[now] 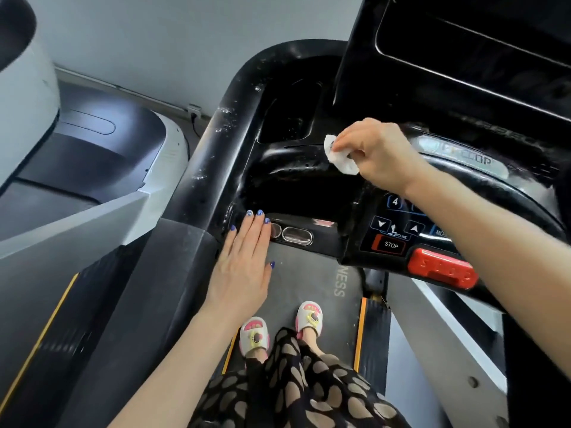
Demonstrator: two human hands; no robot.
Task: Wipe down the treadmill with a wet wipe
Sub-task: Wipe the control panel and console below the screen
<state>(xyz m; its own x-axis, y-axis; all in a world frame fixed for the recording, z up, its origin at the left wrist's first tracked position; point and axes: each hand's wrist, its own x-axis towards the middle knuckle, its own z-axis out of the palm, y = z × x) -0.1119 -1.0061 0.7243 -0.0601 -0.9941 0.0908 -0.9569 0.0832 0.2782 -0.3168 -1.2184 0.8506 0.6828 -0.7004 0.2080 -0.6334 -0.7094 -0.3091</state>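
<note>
A neighbouring white machine (92, 168) stands at far left, untouched by either hand; the left hand (244, 261) lies flat with fingers straight and together, tips at the metal grip sensors (292, 235), holding nothing; the treadmill (222, 143) handrail shows wet streaks and droplets, so that part looks already wiped; the right hand (377, 152) pinches the crumpled wet wipe (340, 156) between thumb and fingertips, at the recessed tray left of the console; the keypad (398, 230), the red stop clip (441, 270) and the screen (482, 35) probably remain; roughly midway, I judge.
</note>
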